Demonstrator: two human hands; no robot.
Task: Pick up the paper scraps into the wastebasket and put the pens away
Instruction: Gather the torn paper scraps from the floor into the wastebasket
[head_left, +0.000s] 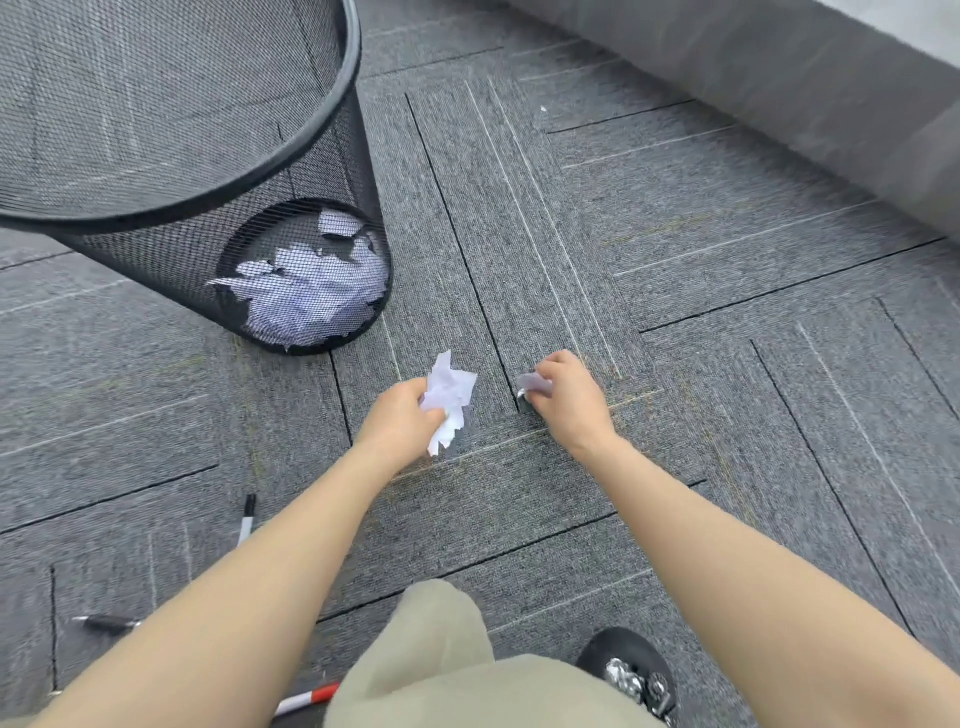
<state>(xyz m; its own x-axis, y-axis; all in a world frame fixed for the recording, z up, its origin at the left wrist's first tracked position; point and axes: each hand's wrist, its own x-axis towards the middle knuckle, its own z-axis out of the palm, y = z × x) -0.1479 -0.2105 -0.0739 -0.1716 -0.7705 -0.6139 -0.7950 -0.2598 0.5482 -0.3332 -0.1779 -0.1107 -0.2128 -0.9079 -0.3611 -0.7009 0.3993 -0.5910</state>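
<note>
Two grips clenched on paper: left hand (402, 415) bunch (448, 397), right hand (569, 397) scrap (535, 384) (on carpet (675, 260))

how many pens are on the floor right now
3 in view: one pen beside the left forearm, a dark pen near the left edge, and a red-and-white pen at the bottom by the knee. The arms and legs may hide more.

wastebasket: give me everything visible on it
The wastebasket is black wire mesh, see-through, with a solid rolled rim and a round base band. It tapers toward the base and stands upright on the grey carpet, upper left, its top cut off by the frame. White crumpled paper scraps lie inside. Neither hand touches it.
</note>
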